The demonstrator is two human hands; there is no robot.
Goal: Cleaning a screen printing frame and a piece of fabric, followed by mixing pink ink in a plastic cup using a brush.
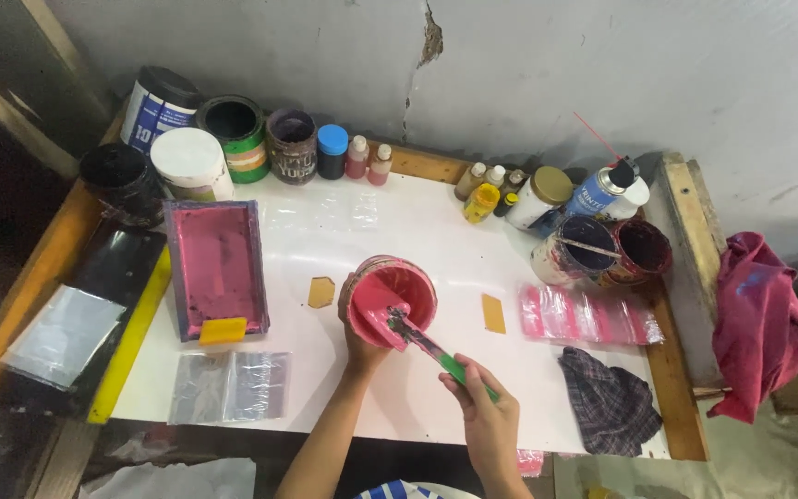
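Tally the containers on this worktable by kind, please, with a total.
Held pink paint tub: 1
Large cans and jars, back left: 5
Open tins, right: 2
Lidded jar, right: 1
Spray can: 1
Small dropper bottles: about 7; the right cluster overlaps
Total: about 17

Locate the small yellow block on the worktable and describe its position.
In the head view, the yellow block sits left of centre, at the near end of the pink-stained tray, just above the clear plastic sheets.
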